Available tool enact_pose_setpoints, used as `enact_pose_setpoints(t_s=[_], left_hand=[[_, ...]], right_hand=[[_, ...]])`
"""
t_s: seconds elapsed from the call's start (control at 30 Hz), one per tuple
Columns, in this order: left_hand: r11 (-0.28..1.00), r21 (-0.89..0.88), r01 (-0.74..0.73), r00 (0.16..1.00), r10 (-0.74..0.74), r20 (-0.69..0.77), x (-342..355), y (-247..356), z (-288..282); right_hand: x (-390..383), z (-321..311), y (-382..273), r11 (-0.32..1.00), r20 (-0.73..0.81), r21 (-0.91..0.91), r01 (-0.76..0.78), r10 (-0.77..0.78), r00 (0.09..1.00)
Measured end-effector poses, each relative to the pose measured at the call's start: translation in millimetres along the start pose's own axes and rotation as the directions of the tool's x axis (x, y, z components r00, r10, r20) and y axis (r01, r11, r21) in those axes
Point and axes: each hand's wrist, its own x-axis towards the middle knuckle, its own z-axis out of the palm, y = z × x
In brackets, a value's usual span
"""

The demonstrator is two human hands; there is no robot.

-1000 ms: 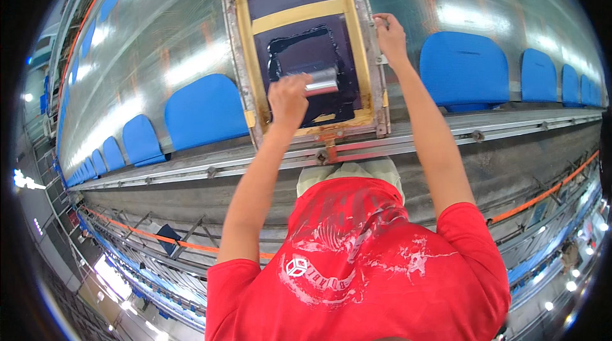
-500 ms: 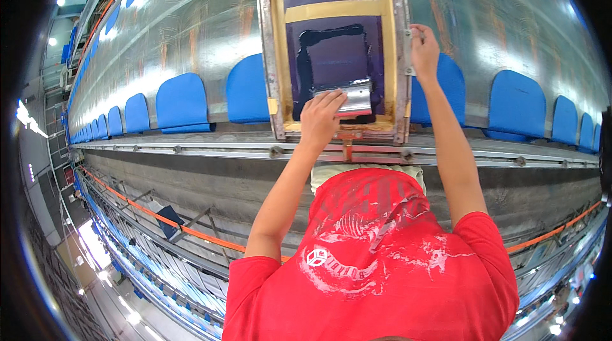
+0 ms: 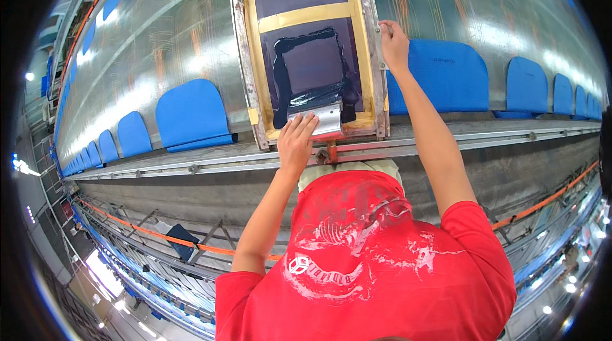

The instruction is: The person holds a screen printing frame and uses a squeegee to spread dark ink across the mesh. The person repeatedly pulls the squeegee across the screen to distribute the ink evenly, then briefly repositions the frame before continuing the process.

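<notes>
A wooden-edged printing screen point(image 3: 240, 54) with a dark purple mesh and yellow tape stands slightly turned over the long table. Dark, wet ink point(image 3: 280, 79) outlines a square on its mesh. My left hand point(image 3: 297, 140) is closed on a silver squeegee point(image 3: 327, 121) at the screen's near end; ink gleams along the squeegee's far side. On the screen's right edge rests my right hand point(image 3: 395, 47), its fingers curled round the frame by a small metal plate. Its fingertips are partly hidden. A blue piece point(image 3: 446, 76) with a rounded far end lies right of the screen.
More rounded blue pieces point(image 3: 188, 111) lie in a row along the near edge of the shiny, glassy table point(image 3: 204, 28). A metal rail point(image 3: 459, 142) runs along that edge, close to my body. Behind me are racks with an orange bar point(image 3: 220, 250).
The squeegee has come nearer, to the screen's near end, with my left hand. In view the screen sits farther left and more tilted, and more of the blue piece on its right shows.
</notes>
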Motion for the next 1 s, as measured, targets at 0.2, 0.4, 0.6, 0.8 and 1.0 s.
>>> enact_pose_setpoints(t_s=[0.2, 0.4, 0.6, 0.8, 1.0], left_hand=[[0.991, 0.089, -0.098, 0.992, 0.105, -0.068, 27.4, -20.6, 12.8], [0.99, -0.016, 0.137, 0.979, -0.133, 0.152, 187.1, -48.9, -33.3], [0.997, 0.079, -0.021, 0.992, 0.031, -0.119, 169.7, -58.7, -0.1], [0.997, -0.013, -0.08, 0.989, 0.078, -0.122, 81.3, -29.0, 4.5], [0.997, -0.057, 0.053, 0.995, -0.057, -0.084, 179.2, -60.4, -11.7]], right_hand=[[-1.0, 4.5, 4.1, 0.998, 0.033, -0.014, -0.054, 0.055, 0.998], [1.0, 2.8, 6.2, 0.994, 0.059, -0.058, -0.096, 0.1, 0.993], [-0.7, 6.0, 0.0, 0.995, 0.067, -0.033, -0.093, 0.095, 0.993], [-0.2, 1.5, 6.8, 0.996, 0.031, -0.038, -0.078, 0.079, 0.996], [1.8, 8.8, 4.6, 0.993, 0.082, -0.004, -0.116, 0.116, 0.99]])
